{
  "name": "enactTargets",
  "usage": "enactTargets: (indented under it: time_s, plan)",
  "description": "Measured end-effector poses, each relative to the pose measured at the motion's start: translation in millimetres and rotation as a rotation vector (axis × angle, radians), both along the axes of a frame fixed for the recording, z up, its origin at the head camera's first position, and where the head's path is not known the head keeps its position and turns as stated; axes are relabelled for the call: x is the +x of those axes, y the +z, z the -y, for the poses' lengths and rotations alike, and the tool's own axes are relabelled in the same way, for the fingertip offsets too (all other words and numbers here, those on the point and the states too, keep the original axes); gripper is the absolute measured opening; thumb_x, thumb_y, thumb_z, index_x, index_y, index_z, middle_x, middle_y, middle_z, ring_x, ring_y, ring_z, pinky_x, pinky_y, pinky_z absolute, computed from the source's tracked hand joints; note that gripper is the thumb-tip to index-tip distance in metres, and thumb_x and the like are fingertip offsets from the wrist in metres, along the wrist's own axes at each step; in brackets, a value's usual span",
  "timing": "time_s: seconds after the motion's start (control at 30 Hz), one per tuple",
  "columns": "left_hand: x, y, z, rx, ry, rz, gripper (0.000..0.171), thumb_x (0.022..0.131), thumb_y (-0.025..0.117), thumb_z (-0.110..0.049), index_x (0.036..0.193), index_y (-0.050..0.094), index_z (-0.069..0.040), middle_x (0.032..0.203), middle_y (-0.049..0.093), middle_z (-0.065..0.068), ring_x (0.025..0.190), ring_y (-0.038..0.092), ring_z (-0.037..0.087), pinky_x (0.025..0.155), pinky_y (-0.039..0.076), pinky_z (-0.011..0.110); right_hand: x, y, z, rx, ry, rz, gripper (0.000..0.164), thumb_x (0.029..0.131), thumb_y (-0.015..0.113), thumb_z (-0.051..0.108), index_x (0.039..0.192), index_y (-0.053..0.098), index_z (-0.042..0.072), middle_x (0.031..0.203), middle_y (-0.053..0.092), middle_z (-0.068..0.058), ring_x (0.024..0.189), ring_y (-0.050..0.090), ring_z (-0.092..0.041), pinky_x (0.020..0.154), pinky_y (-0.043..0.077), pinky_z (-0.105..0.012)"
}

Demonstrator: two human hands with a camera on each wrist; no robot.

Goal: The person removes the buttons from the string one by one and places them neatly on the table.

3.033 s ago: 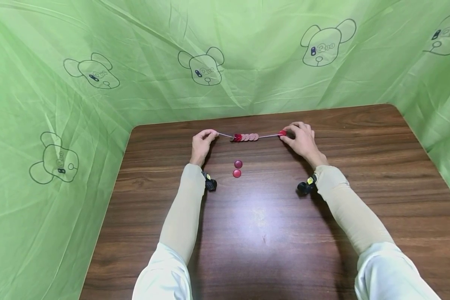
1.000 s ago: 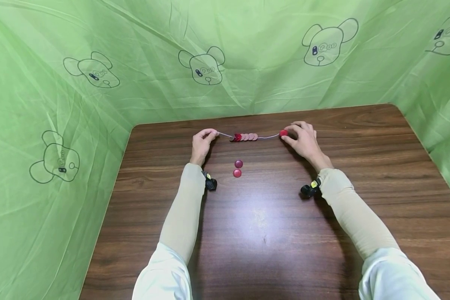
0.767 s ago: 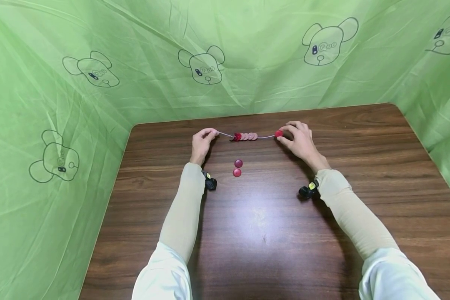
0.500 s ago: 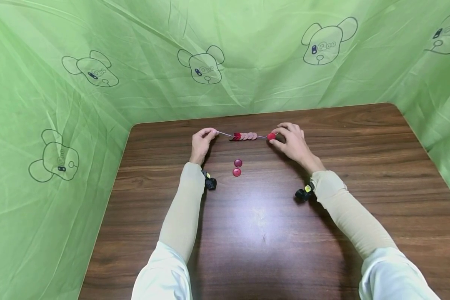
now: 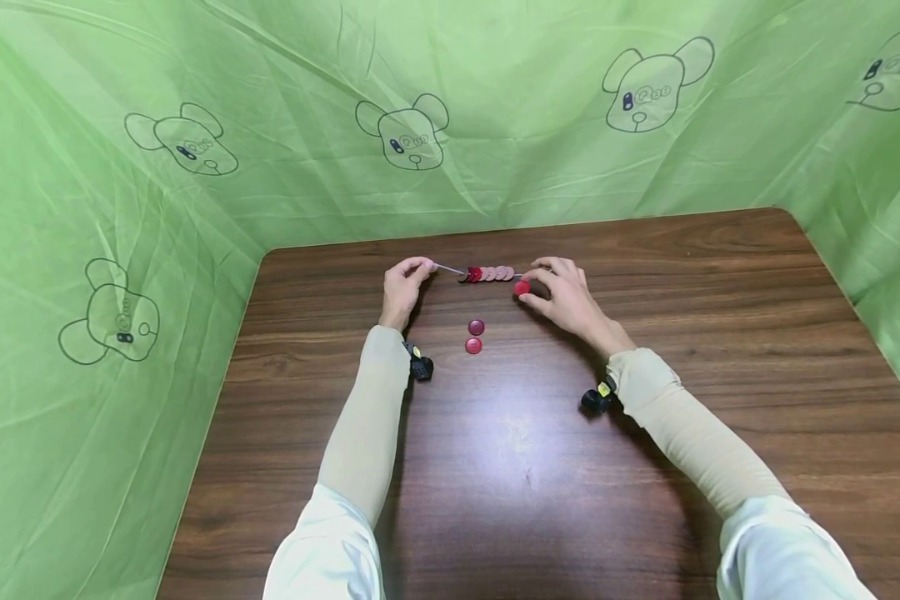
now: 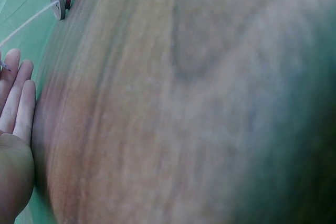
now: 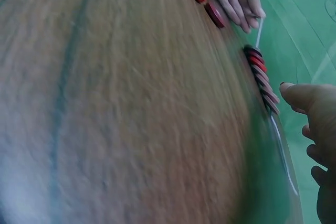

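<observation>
Near the table's far edge, a row of buttons (image 5: 497,273) is threaded on a thin pale string (image 5: 448,269): dark and red ones at the left, several pink ones at the right. My left hand (image 5: 401,293) pinches the string's left end between thumb and fingertips. My right hand (image 5: 570,300) pinches a red button (image 5: 522,287) just right of and below the row. In the right wrist view, the string's other end (image 7: 285,161) trails loose, apart from that button; the button itself is mostly hidden by the thumb there.
On the wooden table (image 5: 330,350), a dark purple-red button (image 5: 476,327) and a red button (image 5: 473,345) lie between my forearms, nearer to me than the row. A green cloth (image 5: 510,150) with mouse-like drawings hangs behind and at the sides.
My right hand has moved left and slightly nearer with the red button, to beside the row. The string's right part, taut three seconds ago, has gone slack. My left hand stays in place.
</observation>
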State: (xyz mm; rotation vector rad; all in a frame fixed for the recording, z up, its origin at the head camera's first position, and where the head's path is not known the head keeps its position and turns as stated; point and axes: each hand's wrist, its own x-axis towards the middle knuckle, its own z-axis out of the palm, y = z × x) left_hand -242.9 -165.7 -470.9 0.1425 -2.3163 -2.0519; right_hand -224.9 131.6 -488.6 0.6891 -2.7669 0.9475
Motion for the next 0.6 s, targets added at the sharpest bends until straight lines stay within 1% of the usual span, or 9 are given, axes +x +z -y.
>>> enactTargets:
  time_s: [0.23,0.43,0.57,0.6]
  plan:
    - [-0.4,-0.3,0.0,-0.002,0.003,-0.001,0.025,0.093,0.062,-0.008,0.109,0.065,0.011,0.111,0.065,0.030,0.110,0.061,0.039,0.100,0.047,0.049,5.2,-1.3,12.2,0.031,0.043,-0.014,0.029,0.085,0.073,0.035,0.107,0.069,0.017,0.130,0.052,-0.011,0.124,0.039,-0.032,0.099,0.031,-0.051]
    - [-1.2,-1.3,0.7,0.000,-0.002,-0.001,0.026,0.093,0.062,-0.008,0.109,0.064,0.011,0.111,0.064,0.030,0.109,0.061,0.038,0.099,0.047,0.050,9.8,-2.5,19.7,0.060,0.085,0.000,0.031,0.084,0.073,0.036,0.109,0.069,0.018,0.133,0.051,-0.011,0.125,0.039,-0.032,0.101,0.030,-0.049]
    - [-2.9,-3.3,0.7,0.001,0.003,0.007,0.024,0.092,0.063,-0.010,0.108,0.066,0.009,0.110,0.066,0.027,0.109,0.062,0.036,0.099,0.048,0.048,13.4,-4.7,23.1,0.075,0.130,-0.001,0.030,0.084,0.073,0.035,0.108,0.069,0.018,0.131,0.053,-0.011,0.123,0.040,-0.032,0.102,0.031,-0.050]
    - [-5.2,-7.8,1.3,-0.001,0.010,0.006,0.024,0.092,0.064,-0.011,0.107,0.067,0.007,0.109,0.067,0.026,0.108,0.063,0.034,0.098,0.049,0.046,14.3,-5.1,24.0,0.074,0.141,-0.003,0.030,0.083,0.074,0.035,0.108,0.069,0.018,0.130,0.054,-0.011,0.122,0.040,-0.032,0.102,0.031,-0.050]
